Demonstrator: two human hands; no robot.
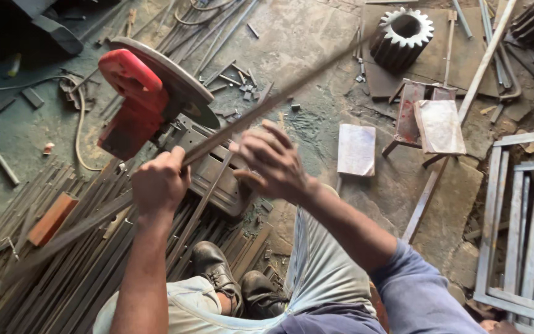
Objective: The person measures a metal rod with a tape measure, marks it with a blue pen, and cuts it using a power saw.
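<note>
Workshop floor strewn with scrap; beside the red chop saw, my left fingers clench a long metal rod, right fingers spread open above it.

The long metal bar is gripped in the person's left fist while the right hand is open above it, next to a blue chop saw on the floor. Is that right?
Not quite. The head view shows the chop saw has a red guard and body, not blue. The rest holds: the left hand is closed around the long metal bar, and the right hand is open above it, beside the saw on the floor.
</note>
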